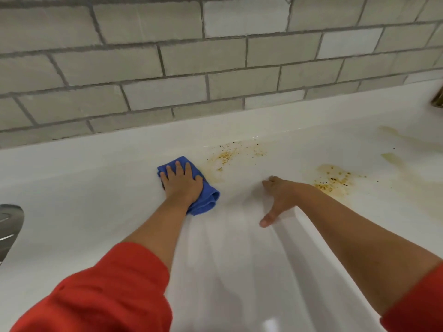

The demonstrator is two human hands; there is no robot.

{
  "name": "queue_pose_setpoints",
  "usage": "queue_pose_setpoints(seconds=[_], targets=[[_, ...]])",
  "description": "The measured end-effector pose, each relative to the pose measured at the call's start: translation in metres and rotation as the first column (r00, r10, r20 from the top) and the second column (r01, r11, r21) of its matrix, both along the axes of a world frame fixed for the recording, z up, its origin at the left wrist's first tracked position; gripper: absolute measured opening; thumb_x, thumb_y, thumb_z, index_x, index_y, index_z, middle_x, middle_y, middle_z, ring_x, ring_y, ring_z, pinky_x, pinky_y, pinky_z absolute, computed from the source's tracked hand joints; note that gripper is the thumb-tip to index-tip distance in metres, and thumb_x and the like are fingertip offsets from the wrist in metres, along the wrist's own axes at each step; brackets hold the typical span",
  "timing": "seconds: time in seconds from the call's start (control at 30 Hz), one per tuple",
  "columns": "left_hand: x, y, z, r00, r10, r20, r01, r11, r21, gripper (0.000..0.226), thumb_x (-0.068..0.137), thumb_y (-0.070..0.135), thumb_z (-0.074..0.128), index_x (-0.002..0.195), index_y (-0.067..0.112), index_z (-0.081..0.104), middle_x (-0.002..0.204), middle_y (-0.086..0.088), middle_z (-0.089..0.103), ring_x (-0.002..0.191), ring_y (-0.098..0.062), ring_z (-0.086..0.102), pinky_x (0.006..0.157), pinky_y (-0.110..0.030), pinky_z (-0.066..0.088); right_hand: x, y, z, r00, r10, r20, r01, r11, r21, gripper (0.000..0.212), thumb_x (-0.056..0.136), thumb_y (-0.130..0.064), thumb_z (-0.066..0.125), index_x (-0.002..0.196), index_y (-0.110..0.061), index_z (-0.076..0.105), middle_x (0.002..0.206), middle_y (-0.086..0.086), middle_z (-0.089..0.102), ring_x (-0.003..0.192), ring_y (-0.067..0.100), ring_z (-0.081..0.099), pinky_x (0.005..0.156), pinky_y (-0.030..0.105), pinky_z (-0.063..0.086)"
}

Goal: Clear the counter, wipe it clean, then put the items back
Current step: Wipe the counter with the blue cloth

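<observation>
Since only a blue cloth and 2 hands lie on the middle stretch of the tabletop, I judge the clearing done and the wiping under way, perhaps a third through.

The half toward the left edge looks white and clean. A speckled brown stain sits near the back edge, just right of the cloth. A second brown stain lies further toward the right edge, and some faint yellow smears lie beyond it. All of that is left to wipe, and putting the items back has not begun. I see none of those items, only a grey metal object cut off at the left edge and a brass-coloured object at the far right by the tiled wall.

The left hand presses flat on the folded cloth, its grip released, with fingers straight and pointing at the back edge. Cloth shows beyond the fingertips and bunches out beside the wrist. The right hand grasps nothing. It rests spread on bare tabletop just inside the front edge, thumb toward me, and I take it as a brace. It touches neither the cloth nor the second stain, though that stain lies close behind the wrist.
</observation>
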State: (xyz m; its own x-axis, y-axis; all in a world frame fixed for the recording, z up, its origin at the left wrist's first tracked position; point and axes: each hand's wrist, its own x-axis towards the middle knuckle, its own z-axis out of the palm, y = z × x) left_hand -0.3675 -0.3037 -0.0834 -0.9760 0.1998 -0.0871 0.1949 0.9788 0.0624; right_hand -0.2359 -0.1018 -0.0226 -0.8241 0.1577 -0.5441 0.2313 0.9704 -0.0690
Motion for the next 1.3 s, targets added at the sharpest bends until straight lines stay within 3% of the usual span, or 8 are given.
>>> queue_pose_setpoints(seconds=[0.27,0.33,0.43,0.6,0.8,0.97,1.07,1.3], targets=[[0.093,-0.003,-0.005,0.881,-0.472,-0.020,0.473,0.880,0.044,0.063,0.094,0.054,0.014,0.150,0.028,0.005,0.159,0.002,-0.005,0.146,-0.021,-0.007,0.115,-0.041,-0.012,-0.006,0.001,-0.004,1.000,-0.017,-0.001,0.017,1.000,0.009,0.122,0.062,-0.055,0.079,0.151,-0.016,0.005,0.156,0.002,0.008,0.142,0.025,0.022,0.114,0.039,0.028],[0.079,-0.029,-0.005,0.912,-0.410,-0.022,0.410,0.912,0.014,0.074,0.083,0.062,0.002,0.150,0.029,0.004,0.159,0.004,-0.005,0.146,-0.019,-0.006,0.115,-0.042,-0.009,-0.005,0.002,-0.004,1.000,-0.011,0.002,0.011,1.000,0.010,0.122,0.063,-0.056,0.077,0.151,-0.016,0.003,0.156,0.002,0.006,0.142,0.024,0.021,0.114,0.039,0.028],[0.026,-0.042,-0.004,0.980,-0.196,-0.023,0.196,0.981,-0.014,0.060,0.097,0.049,0.017,0.150,0.023,0.006,0.159,-0.001,-0.001,0.146,-0.024,0.000,0.116,-0.045,-0.002,-0.006,0.000,-0.004,1.000,-0.010,0.009,0.010,1.000,0.015,0.122,0.064,-0.055,0.077,0.151,-0.016,0.002,0.156,0.000,0.005,0.143,0.024,0.020,0.114,0.039,0.028],[-0.039,0.007,0.005,0.993,-0.098,0.069,0.098,0.995,-0.007,0.056,0.101,0.036,0.019,0.150,0.017,0.003,0.159,-0.004,-0.004,0.146,-0.030,-0.003,0.116,-0.049,-0.004,-0.011,-0.002,-0.005,1.000,-0.023,-0.011,0.023,1.000,0.001,0.123,0.060,-0.050,0.082,0.151,-0.012,0.008,0.151,0.001,0.017,0.140,0.024,0.026,0.111,0.041,0.034],[0.004,0.061,-0.004,0.960,-0.280,-0.016,0.280,0.960,0.000,0.053,0.100,0.035,0.018,0.150,0.020,0.005,0.159,-0.002,-0.001,0.146,-0.027,0.000,0.117,-0.047,-0.004,-0.008,0.001,-0.005,0.999,-0.021,-0.030,0.021,1.000,-0.004,0.122,0.059,-0.051,0.082,0.150,-0.012,0.011,0.151,0.003,0.019,0.138,0.025,0.029,0.111,0.039,0.034],[0.078,0.022,-0.002,0.861,-0.507,-0.041,0.509,0.858,0.071,0.059,0.093,0.046,0.013,0.149,0.029,0.012,0.158,0.009,0.005,0.146,-0.015,0.000,0.116,-0.039,-0.011,-0.003,0.001,-0.005,0.999,0.005,-0.038,-0.005,1.000,0.000,0.124,0.062,-0.056,0.078,0.151,-0.012,0.003,0.157,0.005,0.007,0.143,0.024,0.020,0.116,0.037,0.026],[0.059,-0.002,-0.003,0.912,-0.410,-0.025,0.411,0.910,0.062,0.078,0.078,0.054,-0.004,0.149,0.028,0.012,0.158,0.008,0.006,0.146,-0.014,0.002,0.116,-0.040,-0.008,0.000,0.000,-0.003,0.999,0.015,-0.048,-0.015,1.000,-0.012,0.123,0.064,-0.056,0.077,0.150,-0.011,0.002,0.157,0.004,0.006,0.143,0.023,0.018,0.115,0.036,0.026],[-0.043,0.032,-0.003,0.988,-0.151,-0.039,0.152,0.988,0.028,0.051,0.100,0.034,0.021,0.148,0.017,0.016,0.158,-0.004,0.010,0.144,-0.027,0.010,0.117,-0.049,0.004,0.000,-0.001,-0.004,0.999,0.028,-0.027,-0.029,1.000,-0.013,0.122,0.068,-0.053,0.076,0.151,-0.011,-0.003,0.157,0.004,0.001,0.143,0.024,0.017,0.115,0.037,0.027]])
